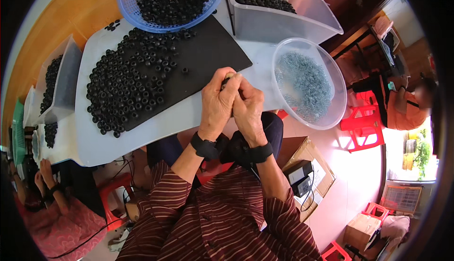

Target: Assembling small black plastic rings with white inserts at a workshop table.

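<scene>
Over the table's front edge my two hands are drawn together, fingers closed. My left hand (216,102) and my right hand (248,107) pinch a small black piece (226,81) between them; mostly hidden by the fingers, it resembles the loose black ring-shaped parts. Those parts (125,84) lie in a wide heap to the left, partly on a dark flat board (213,48). One ring (185,70) sits apart on the board, near my left hand. To the right of my hands is a round translucent bowl (341,101) of tiny pale blue-grey pieces (307,84).
At the back stand a blue perforated basket (124,7) and a clear plastic bin (283,25), both holding black parts. Another bin (65,84) is at the left. A co-worker's hands (46,173) rest near the table's left end. Below right are a cardboard box (326,178) and red stools (363,126).
</scene>
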Available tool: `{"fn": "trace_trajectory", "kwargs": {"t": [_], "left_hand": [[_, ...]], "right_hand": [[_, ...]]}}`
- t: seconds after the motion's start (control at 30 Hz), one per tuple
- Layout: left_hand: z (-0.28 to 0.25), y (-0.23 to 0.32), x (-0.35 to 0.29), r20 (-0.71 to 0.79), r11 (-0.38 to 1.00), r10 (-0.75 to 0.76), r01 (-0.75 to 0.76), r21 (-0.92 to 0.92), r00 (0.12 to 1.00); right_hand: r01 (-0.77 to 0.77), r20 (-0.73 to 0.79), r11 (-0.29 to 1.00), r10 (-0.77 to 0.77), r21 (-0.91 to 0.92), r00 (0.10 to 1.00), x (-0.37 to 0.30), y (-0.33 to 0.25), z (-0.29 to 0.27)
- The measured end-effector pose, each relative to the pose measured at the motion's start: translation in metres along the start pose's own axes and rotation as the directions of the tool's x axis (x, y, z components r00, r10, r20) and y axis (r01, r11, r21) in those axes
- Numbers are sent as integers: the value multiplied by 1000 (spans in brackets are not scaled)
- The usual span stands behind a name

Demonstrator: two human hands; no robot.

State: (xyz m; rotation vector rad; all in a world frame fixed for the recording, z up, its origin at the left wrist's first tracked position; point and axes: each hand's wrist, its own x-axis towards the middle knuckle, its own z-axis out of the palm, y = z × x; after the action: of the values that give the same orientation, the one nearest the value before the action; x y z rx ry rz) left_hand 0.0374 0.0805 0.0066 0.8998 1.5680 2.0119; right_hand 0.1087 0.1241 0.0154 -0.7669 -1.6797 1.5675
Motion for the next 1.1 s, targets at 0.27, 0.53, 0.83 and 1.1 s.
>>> {"fn": "trace_trajectory", "kwargs": {"t": [0.27,0.53,0.83,1.1], "left_hand": [[-10,10,-9,-45,999,4,-3,33,999],[-33,17,-22,-25,993,-90,88,-82,996],[-42,9,-14,84,962,-208,219,-163,975],[-44,5,-15,24,977,-170,172,-126,985]], "right_hand": [[233,11,971,-233,-58,972,0,17,0],[377,-57,920,-384,-111,921,-6,13,7],[432,-34,883,-445,-185,895,-3,21,8],[429,68,874,-425,-227,902,-3,13,2]]}}
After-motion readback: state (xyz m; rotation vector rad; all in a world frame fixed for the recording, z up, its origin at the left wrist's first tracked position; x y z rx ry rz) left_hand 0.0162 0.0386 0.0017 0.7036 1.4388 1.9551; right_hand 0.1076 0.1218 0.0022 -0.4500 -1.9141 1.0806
